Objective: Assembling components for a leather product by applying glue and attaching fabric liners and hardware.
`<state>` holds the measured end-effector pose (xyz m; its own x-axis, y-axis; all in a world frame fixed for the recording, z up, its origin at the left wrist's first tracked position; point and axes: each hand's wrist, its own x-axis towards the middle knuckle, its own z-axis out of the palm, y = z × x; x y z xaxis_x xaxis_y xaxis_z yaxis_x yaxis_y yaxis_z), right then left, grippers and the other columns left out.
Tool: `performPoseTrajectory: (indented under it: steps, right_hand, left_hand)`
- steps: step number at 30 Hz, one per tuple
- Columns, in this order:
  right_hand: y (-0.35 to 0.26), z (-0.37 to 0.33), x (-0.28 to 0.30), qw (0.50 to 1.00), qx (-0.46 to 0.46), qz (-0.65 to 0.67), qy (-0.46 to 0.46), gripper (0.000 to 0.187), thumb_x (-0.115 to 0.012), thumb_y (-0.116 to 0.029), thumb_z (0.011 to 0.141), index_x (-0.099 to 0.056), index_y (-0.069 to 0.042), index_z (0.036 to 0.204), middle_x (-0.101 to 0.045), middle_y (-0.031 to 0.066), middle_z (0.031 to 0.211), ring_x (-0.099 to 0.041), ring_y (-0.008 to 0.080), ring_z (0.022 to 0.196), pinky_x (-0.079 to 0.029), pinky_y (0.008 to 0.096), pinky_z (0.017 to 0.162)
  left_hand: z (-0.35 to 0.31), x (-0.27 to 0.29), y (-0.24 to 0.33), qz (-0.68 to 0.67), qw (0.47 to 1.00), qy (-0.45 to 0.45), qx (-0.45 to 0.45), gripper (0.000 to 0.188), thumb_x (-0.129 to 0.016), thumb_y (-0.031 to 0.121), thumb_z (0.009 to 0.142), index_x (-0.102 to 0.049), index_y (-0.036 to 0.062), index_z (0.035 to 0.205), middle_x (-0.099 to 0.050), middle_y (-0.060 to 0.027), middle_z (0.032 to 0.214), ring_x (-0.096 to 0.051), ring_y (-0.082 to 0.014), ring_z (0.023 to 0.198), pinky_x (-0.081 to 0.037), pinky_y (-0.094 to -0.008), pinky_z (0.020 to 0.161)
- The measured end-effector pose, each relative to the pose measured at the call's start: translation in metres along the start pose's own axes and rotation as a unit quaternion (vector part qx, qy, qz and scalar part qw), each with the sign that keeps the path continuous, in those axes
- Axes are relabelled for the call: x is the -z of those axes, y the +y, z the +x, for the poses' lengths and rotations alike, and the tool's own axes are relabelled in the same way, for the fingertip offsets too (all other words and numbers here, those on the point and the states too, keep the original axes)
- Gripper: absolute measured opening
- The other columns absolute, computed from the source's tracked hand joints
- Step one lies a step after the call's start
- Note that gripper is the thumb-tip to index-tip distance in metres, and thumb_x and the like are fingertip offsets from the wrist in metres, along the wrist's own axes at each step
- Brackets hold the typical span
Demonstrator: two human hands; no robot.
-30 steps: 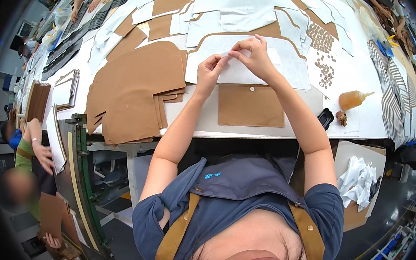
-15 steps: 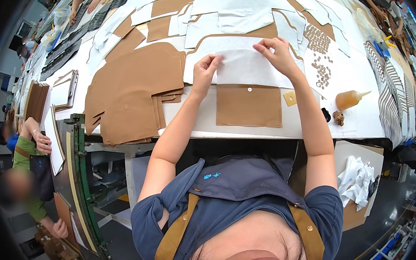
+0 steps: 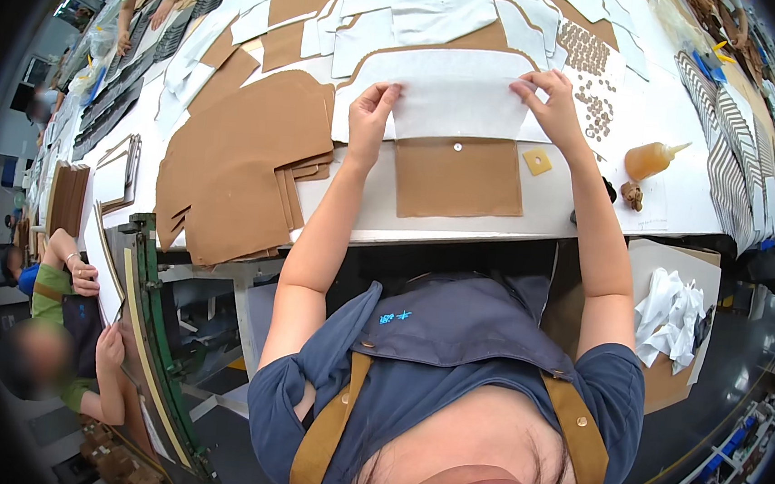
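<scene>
Between my hands a white sheet (image 3: 462, 107) is spread, its lower edge meeting a brown rectangular panel (image 3: 459, 182). A small white round piece (image 3: 458, 147) sits at the panel's top edge. My left hand (image 3: 371, 121) pinches the sheet's upper left corner, fingers closed. My right hand (image 3: 551, 105) pinches the upper right corner between thumb and fingers. Behind the sheet lies a larger white piece with a brown border (image 3: 365, 63). Right of the panel is a small yellow square with a hole (image 3: 537, 162).
Brown cut pieces (image 3: 239, 158) are stacked at left. At right are a glue bottle (image 3: 656, 160), a brown lump (image 3: 631, 196), many small discs (image 3: 594, 108) and striped fabric (image 3: 717, 159). A co-worker (image 3: 82, 309) holds a white board (image 3: 105, 265) at lower left.
My right hand has moved right, and my left hand slightly left, so the white sheet is now spread between them. The co-worker's lower hand has risen to the board.
</scene>
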<state>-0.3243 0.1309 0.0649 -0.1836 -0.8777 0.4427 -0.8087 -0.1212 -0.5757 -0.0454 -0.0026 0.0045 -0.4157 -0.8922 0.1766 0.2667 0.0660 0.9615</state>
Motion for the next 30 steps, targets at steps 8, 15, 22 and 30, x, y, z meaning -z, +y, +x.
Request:
performPoseTrajectory:
  steps: [8,15,22,30]
  right_hand:
    - [-0.043,-0.075,0.022,0.999,0.048,-0.013,0.004,0.006,-0.074,-0.008,0.086,-0.072,-0.009,0.091,-0.069,0.0006,0.086,-0.062,0.0182,0.090,-0.030,0.0445,0.114]
    - [-0.047,-0.142,0.001,0.992,0.082,-0.091,-0.004,0.021,-0.072,0.001,0.077,-0.070,-0.010,0.095,-0.066,0.0016,0.097,-0.059,0.0241,0.101,-0.034,0.0488,0.114]
    - [-0.043,-0.169,-0.014,0.990,0.076,-0.121,0.002,0.027,-0.073,0.001,0.076,-0.071,-0.011,0.100,-0.064,0.0024,0.107,-0.057,0.0251,0.109,-0.036,0.0501,0.112]
    - [-0.047,-0.184,-0.008,0.991,0.063,-0.115,-0.012,0.030,-0.066,0.003,0.076,-0.070,-0.008,0.104,-0.063,0.0063,0.116,-0.057,0.0261,0.113,-0.035,0.0503,0.113]
  left_hand:
    - [-0.046,0.014,0.043,0.242,0.960,-0.063,-0.124,0.011,-0.071,0.002,0.088,-0.070,0.0058,0.098,-0.071,-0.0047,0.094,-0.065,-0.0163,0.088,-0.050,-0.0302,0.083]
    - [-0.101,0.031,0.043,0.419,0.864,-0.147,-0.238,0.029,-0.072,-0.008,0.070,-0.071,0.0119,0.092,-0.066,-0.0039,0.100,-0.061,-0.0267,0.098,-0.050,-0.0386,0.083]
    - [-0.118,0.035,0.031,0.508,0.791,-0.181,-0.290,0.024,-0.075,-0.002,0.071,-0.068,0.0127,0.088,-0.065,-0.0026,0.106,-0.061,-0.0275,0.104,-0.050,-0.0409,0.086]
    - [-0.134,0.034,0.034,0.507,0.802,-0.192,-0.251,0.024,-0.066,-0.006,0.076,-0.070,0.0084,0.095,-0.066,-0.0070,0.112,-0.061,-0.0311,0.111,-0.050,-0.0428,0.093]
